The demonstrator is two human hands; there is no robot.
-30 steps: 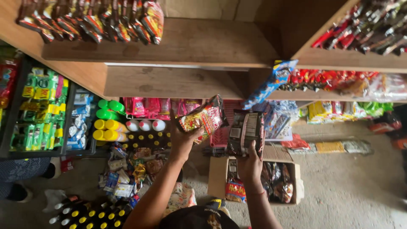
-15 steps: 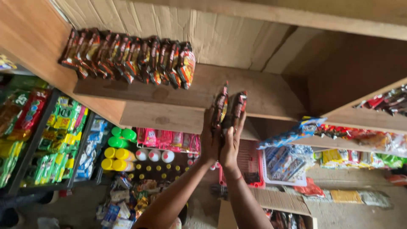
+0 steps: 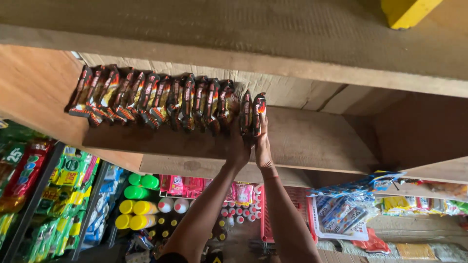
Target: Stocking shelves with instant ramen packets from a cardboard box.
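- The left hand and right hand were pressed together around 2 dark glossy snack packets, keeping them upright on edge.
- The packets stood on the wooden shelf, just beside the right end of a row of matching packets, seemingly to extend the line.
- The shelf boards looked rough and unpainted; the wrappers were shiny and flat.

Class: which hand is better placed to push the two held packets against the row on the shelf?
Probably the right hand: it lies on the packets' outer side, away from the row, so it can push them in. The left hand sits between packets and row.
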